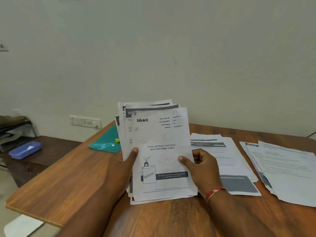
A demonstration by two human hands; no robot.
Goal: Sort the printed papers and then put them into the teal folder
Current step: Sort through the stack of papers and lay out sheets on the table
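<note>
gripping a stack of printed papers (160, 151) upright, left hand (127, 161) and right hand (201, 166).

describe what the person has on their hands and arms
Both forearms are bare, with no sleeves in view, and neither the left hand nor the right hand wears a glove or a visible ring. The right wrist carries a red thread band with a paler strand in it. No band or watch shows on the left wrist.
</note>
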